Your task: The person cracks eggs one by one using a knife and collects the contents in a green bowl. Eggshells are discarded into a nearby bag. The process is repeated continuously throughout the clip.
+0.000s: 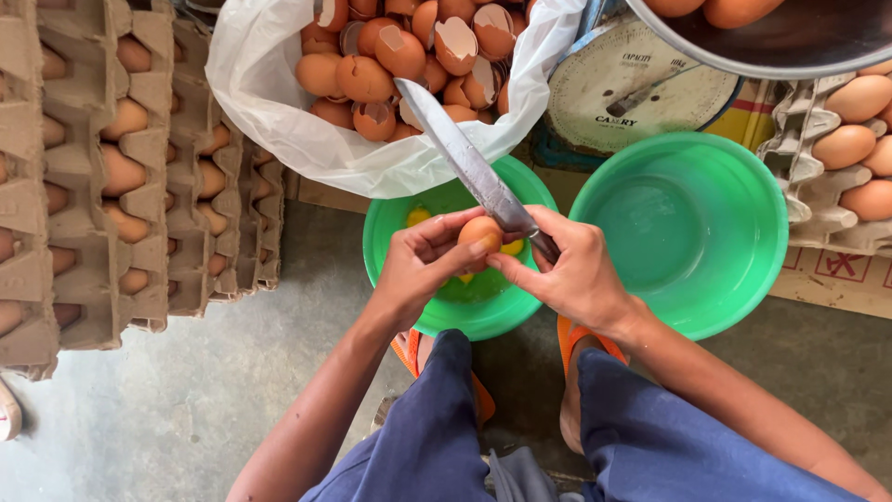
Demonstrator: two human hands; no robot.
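Egg: a brown egg (480, 231) is held between both hands, just above the near green bowl (395, 232), with the knife blade resting against its top right side.
Left hand: the left hand (420, 262) curls around the egg's left side, fingertips closed on the shell.
Right hand: the right hand (569, 270) grips the handle of a long knife (462, 153) while its thumb presses on the egg; the blade slants up and left over the bag.
Near bowl: yellow yolks and liquid lie inside it, partly hidden by the hands.
Second bowl: another green bowl (692, 232) sits just to the right, touching or nearly touching the first, with only a wet sheen inside.
Bag: a white plastic bag (279, 112) behind the bowls is full of broken brown shells.
Trays: stacked cardboard egg trays (102, 167) with brown eggs stand at the left; more eggs in a tray (808, 121) at the right.
Scale: a dial scale (632, 93) with a metal pan (799, 42) stands behind the second bowl.
Floor: grey concrete floor (186, 390) under the person's knees.
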